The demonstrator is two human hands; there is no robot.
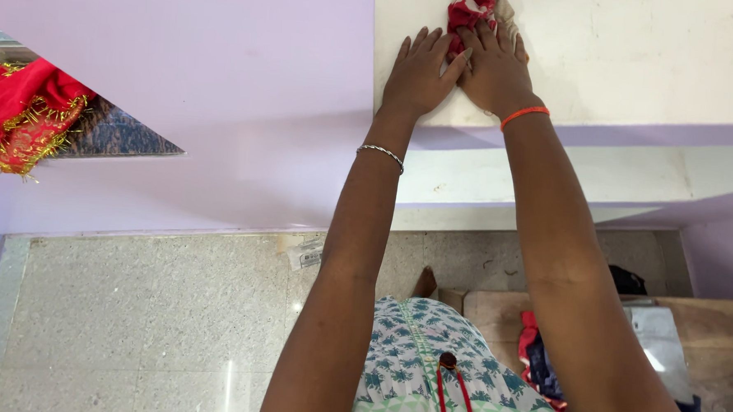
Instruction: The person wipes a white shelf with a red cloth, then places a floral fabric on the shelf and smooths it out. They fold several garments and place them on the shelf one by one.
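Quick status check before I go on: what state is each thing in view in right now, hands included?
Left hand: flat, fingers spread, pressing on the shelf beside the cloth.
Right hand: palm down on the red cloth, no closed grip visible.
Red cloth: bunched up under the fingers.
White shelf: bare surface, lightly scuffed.
Red tinselled cloth: draped, untouched, far left.
Clothes on low wooden platform: heaped.

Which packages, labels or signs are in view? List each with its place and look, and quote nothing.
Packet: a small flat clear wrapper with a pale printed label, lying on the speckled floor at the foot of the lilac wall, just left of the left arm.
No signs or screens show.
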